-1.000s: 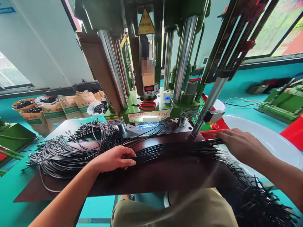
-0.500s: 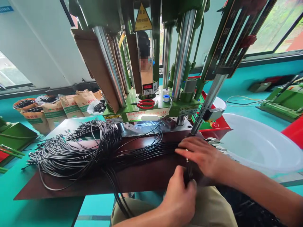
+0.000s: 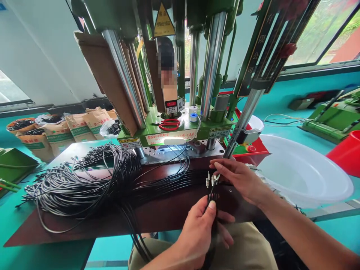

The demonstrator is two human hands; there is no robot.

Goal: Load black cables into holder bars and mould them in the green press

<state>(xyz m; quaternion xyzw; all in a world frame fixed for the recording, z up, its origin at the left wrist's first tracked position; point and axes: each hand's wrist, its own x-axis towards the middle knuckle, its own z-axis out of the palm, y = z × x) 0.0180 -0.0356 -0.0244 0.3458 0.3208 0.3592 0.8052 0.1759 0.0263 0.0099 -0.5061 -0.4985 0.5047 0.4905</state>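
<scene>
The left hand [image 3: 198, 227] had its grip clenched around a bunch of black cables [image 3: 213, 194], held above the near edge of the brown table [image 3: 171, 213]. The bunch's long axis ran away from the person, its metal ends [image 3: 207, 182] pointing up and toward the green press [image 3: 184, 125]. The right hand's [image 3: 242, 183] fingertips were at those ends; whether they pinched one could not be told. Behind, more cables [image 3: 174, 182] lay lengthwise from left to right.

Black cables [image 3: 211, 193] with silver tips [image 3: 207, 182]
</scene>
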